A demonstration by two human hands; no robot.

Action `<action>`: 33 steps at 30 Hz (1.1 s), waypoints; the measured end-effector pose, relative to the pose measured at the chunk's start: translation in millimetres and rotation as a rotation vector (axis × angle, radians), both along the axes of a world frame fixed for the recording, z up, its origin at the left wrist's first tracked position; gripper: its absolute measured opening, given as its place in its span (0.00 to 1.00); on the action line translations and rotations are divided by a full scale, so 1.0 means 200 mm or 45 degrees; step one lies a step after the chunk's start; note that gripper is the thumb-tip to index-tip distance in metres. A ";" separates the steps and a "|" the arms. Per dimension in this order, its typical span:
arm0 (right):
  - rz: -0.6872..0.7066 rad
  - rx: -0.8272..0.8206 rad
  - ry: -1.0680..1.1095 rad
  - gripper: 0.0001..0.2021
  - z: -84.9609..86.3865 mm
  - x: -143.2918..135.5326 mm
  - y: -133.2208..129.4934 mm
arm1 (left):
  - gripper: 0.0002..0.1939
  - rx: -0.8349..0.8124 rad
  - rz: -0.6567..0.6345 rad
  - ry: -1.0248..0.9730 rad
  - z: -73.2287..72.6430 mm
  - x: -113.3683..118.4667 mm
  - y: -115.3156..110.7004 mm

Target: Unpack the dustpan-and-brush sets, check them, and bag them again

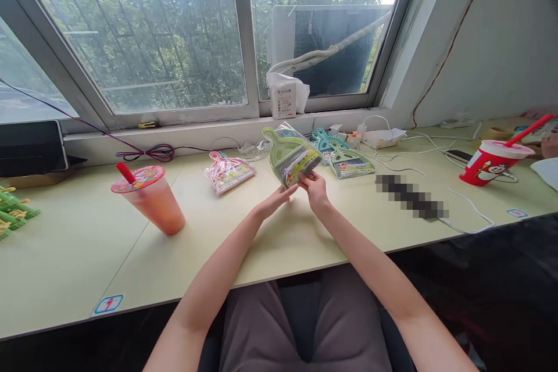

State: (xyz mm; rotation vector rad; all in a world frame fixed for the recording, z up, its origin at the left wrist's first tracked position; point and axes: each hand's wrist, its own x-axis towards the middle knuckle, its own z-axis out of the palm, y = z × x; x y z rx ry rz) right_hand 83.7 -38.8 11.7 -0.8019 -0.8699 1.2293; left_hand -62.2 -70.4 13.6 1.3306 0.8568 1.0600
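Note:
Both my hands hold up a plastic-wrapped green dustpan and brush set (285, 151), tilted above the table. My left hand (275, 200) grips its lower left edge, and my right hand (314, 190) has its fingers closed on the lower right corner, by the bristles. Just right of it lies another wrapped green dustpan set (349, 161), with a teal one (328, 139) behind. Off to the left is a wrapped pink dustpan set (229, 171), flat on the table.
A tall cup of orange drink (163, 206) stands on the left of the pale table (209, 226). On the right are a red cup (492, 165), white cables (473, 218) and a blurred dark strip. A white packet (285, 99) sits on the windowsill. Bundled wires (152, 153) lie at the back.

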 end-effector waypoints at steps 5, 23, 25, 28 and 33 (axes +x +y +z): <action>0.001 0.024 0.002 0.17 0.00 0.00 0.02 | 0.34 0.101 0.210 -0.295 0.04 0.03 -0.01; -0.096 -0.281 0.159 0.15 0.01 0.07 0.06 | 0.40 0.372 0.482 -0.087 0.00 0.00 0.07; -0.102 -0.290 0.207 0.14 0.02 0.06 0.05 | 0.40 0.382 0.503 -0.088 0.00 0.00 0.07; -0.049 -0.257 0.255 0.14 0.02 0.04 0.04 | 0.37 0.393 0.636 -0.033 0.00 -0.03 0.06; -0.059 -0.319 0.240 0.12 0.01 0.04 0.04 | 0.39 0.473 0.709 0.131 -0.01 -0.05 0.06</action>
